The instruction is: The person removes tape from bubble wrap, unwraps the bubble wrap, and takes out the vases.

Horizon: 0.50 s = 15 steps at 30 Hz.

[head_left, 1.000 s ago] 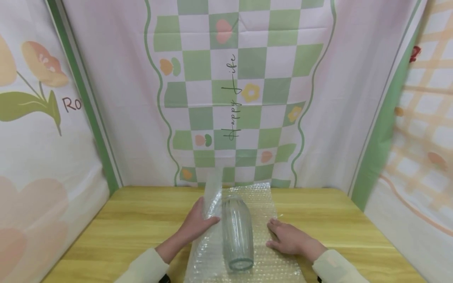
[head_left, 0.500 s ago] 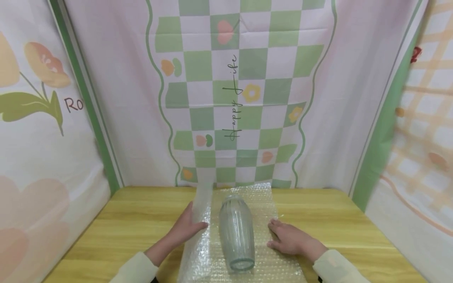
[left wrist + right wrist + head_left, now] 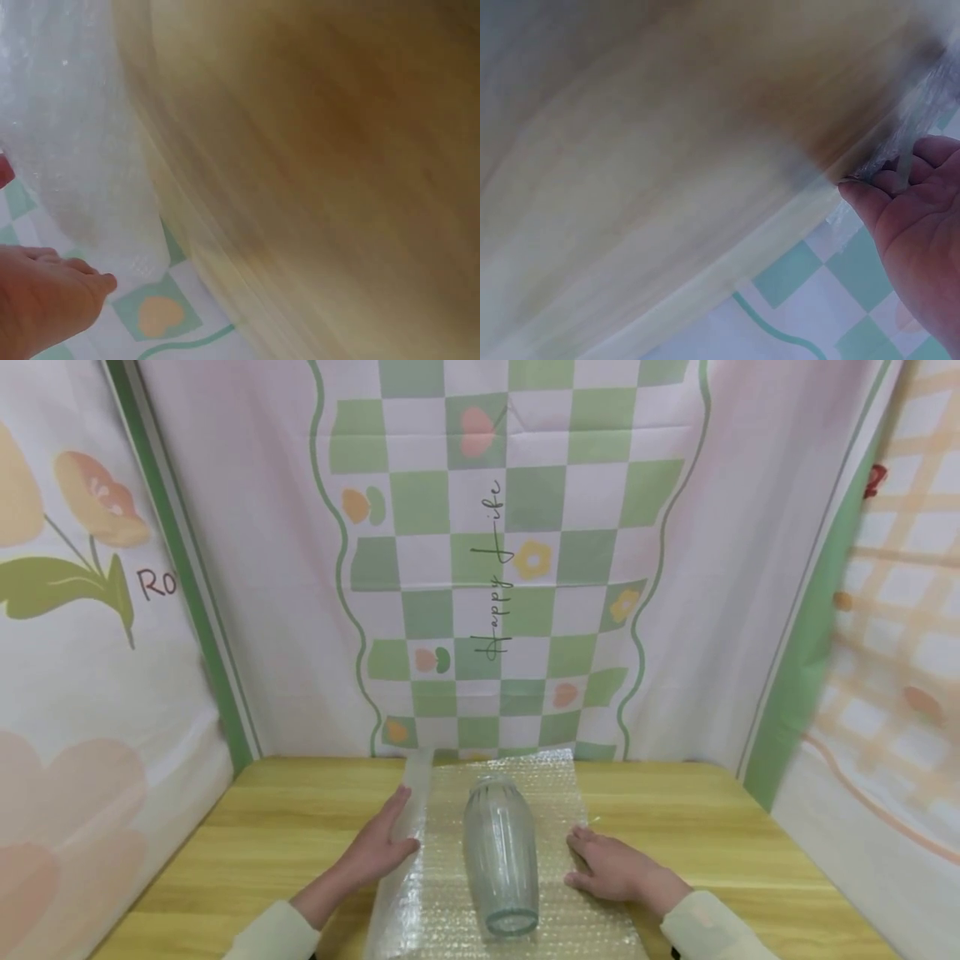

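A clear ribbed glass vase (image 3: pixel 501 852) lies on its side on a sheet of bubble wrap (image 3: pixel 551 793), its base toward me and its mouth away. My left hand (image 3: pixel 371 852) is at the sheet's slightly raised left edge, fingers extended and thumb spread apart over the plastic. The left wrist view has these fingers (image 3: pixel 67 285) beside the hanging wrap (image 3: pixel 82 135). At the right edge, my right hand (image 3: pixel 618 864) holds the sheet low against the table. In the right wrist view its fingers (image 3: pixel 930 150) curl at the crumpled plastic.
The wooden table (image 3: pixel 255 835) extends on both sides of the sheet. Behind it hangs a green-and-white checkered cloth (image 3: pixel 525 610), with printed cloth panels (image 3: pixel 90 693) at the left and right.
My left hand has moved left and lower, drawing the wrap's raised left side away from the vase and down. The vase is now fully uncovered, and the right hand has stayed in place.
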{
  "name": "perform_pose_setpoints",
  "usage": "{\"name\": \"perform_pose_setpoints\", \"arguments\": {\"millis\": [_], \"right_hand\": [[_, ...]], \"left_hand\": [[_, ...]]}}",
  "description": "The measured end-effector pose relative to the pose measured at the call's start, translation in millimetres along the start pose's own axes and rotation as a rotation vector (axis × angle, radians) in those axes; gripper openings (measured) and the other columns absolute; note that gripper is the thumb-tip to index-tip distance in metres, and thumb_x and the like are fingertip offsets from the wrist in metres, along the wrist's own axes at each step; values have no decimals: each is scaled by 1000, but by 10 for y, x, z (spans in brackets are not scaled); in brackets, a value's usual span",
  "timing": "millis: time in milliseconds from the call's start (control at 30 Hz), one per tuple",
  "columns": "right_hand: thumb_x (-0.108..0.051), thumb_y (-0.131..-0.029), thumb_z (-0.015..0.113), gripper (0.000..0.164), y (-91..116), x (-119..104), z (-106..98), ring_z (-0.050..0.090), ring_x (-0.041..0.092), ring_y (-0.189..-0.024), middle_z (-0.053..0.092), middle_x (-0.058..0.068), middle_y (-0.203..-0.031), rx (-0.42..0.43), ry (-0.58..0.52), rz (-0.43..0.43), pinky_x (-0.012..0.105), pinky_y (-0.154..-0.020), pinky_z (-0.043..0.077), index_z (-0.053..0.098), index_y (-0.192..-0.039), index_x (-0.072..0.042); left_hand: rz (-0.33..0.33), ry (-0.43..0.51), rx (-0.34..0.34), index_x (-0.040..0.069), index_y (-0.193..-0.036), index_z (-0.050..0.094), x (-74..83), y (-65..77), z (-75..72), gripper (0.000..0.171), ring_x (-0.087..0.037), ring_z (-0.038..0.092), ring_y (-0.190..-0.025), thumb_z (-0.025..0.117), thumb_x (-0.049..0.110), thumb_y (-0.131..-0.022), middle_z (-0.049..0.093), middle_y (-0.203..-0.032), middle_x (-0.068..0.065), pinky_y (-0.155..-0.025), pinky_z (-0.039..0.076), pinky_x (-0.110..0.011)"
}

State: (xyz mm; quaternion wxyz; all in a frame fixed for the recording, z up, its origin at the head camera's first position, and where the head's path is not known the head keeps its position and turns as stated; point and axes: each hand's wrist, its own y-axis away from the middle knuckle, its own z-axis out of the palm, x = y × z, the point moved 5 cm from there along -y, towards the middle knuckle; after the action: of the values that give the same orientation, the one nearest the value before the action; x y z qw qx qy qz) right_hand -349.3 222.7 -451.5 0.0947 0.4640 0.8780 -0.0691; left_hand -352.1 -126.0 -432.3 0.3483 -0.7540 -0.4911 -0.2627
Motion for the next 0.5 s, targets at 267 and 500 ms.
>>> {"name": "perform_pose_setpoints", "arguments": {"millis": [267,500], "right_hand": [[-40,-90,65,70,-2,1,2,39,49,-129,41,36,-139,4,-3,0,58,-106,32,49,-131,15],[-40,-90,66,71,-3,0,2,39,48,-130,41,35,-140,-1,-3,6,58,-107,32,49,-132,14]], "left_hand": [[55,23,-47,6,-154,23,-2,45,-53,65,-36,15,-144,52,7,-95,15,-159,-13,-114,14,-55],[27,33,-52,4,-152,26,3,34,-97,54,-38,16,-144,42,19,-103,18,-158,-15,-115,12,-53]]}}
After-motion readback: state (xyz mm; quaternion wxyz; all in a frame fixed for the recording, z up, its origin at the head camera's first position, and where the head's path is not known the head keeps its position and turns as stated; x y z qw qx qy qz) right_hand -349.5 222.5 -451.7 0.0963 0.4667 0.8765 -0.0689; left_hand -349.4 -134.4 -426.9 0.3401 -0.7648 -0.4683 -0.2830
